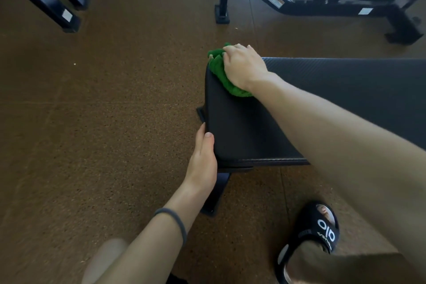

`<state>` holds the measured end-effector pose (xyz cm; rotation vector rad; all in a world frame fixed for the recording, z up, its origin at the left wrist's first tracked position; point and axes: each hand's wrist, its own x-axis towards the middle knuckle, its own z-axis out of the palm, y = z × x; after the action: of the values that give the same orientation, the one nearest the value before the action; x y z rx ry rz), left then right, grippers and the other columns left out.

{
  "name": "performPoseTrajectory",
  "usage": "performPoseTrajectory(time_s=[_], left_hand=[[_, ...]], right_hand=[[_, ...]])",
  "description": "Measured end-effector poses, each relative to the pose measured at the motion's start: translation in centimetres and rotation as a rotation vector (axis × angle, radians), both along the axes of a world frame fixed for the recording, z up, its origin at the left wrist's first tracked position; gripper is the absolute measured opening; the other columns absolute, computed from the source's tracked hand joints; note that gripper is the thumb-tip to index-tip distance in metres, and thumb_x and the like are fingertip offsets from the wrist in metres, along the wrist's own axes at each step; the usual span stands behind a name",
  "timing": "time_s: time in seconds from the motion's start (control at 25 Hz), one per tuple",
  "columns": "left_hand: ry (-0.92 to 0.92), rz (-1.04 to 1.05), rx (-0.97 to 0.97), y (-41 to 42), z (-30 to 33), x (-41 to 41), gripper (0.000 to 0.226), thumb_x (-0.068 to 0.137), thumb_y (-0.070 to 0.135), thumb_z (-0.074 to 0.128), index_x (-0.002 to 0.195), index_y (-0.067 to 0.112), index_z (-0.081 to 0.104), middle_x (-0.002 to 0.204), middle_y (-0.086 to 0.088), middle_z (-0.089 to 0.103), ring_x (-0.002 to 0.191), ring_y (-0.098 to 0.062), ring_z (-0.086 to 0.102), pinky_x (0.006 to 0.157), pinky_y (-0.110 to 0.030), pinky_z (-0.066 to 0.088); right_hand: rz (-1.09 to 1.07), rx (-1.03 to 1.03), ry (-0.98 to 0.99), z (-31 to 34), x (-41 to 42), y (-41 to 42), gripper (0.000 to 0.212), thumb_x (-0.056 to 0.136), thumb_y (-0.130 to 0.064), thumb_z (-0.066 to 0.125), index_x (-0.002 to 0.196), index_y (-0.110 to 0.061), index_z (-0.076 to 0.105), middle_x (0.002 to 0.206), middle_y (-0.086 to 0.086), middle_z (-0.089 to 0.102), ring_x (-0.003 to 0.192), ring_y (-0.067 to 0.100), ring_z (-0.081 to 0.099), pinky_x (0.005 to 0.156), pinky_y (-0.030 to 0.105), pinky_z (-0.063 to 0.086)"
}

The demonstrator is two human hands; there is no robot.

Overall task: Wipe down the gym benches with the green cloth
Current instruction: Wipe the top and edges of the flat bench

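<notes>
A black padded gym bench [249,127] runs from the centre of the view off to the right. A bunched green cloth [221,74] lies on the far left corner of its pad. My right hand [243,67] covers the cloth, fingers curled over it and pressing it onto the pad. My left hand [204,157] rests against the near left end of the bench, fingers straight along the edge and thumb on top. A grey band circles my left wrist.
Brown speckled rubber floor [103,122] spreads to the left. Black steel legs [57,4] of a frame stand at top left. Another black machine frame [322,0] stands at top right. My foot in a black slide sandal [318,235] is at bottom right.
</notes>
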<state>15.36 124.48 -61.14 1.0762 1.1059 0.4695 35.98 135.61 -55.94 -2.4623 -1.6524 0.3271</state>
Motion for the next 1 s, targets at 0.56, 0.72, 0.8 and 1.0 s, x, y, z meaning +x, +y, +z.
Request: performPoseTrajectory(time_s=[0.56,0.72,0.8,1.0], left_hand=[[0.012,0.044,-0.025,0.0,1.1,0.3,0.062,0.094,0.055,0.038,0.154,0.044,0.037,0.151,0.010,0.052,0.138,-0.014,0.049,0.119,-0.046,0.036],[0.018,0.053,-0.085,-0.1,1.5,0.3,0.047,0.111,0.035,0.031,0.157,0.035,0.034,0.145,0.009,0.056,0.130,-0.011,0.055,0.118,-0.041,0.040],[0.042,0.037,-0.059,-0.2,1.4,0.2,0.047,0.110,0.036,0.029,0.156,0.038,0.035,0.143,0.011,0.058,0.130,-0.010,0.055,0.118,-0.042,0.040],[0.053,-0.014,-0.037,-0.3,1.1,-0.1,0.050,0.108,0.038,0.027,0.157,0.042,0.032,0.146,0.016,0.054,0.134,-0.007,0.050,0.121,-0.040,0.034]], right_hand=[[0.268,0.043,-0.077,0.3,-5.8,-7.2,0.053,0.111,-0.032,0.024,0.161,-0.015,0.029,0.170,0.010,0.020,0.159,0.025,0.012,0.129,0.043,0.007],[0.159,-0.003,-0.061,0.4,-1.2,-3.1,0.053,0.111,-0.031,0.023,0.161,-0.016,0.028,0.170,0.010,0.023,0.158,0.025,0.016,0.129,0.045,0.007],[0.049,0.013,-0.060,0.6,1.8,-4.9,0.051,0.111,-0.028,0.025,0.160,-0.015,0.032,0.168,0.011,0.026,0.157,0.025,0.019,0.128,0.044,0.008],[-0.341,0.021,-0.040,-0.1,6.0,-13.1,0.052,0.110,-0.025,0.025,0.159,-0.008,0.032,0.169,0.016,0.022,0.157,0.031,0.015,0.129,0.046,0.008]])
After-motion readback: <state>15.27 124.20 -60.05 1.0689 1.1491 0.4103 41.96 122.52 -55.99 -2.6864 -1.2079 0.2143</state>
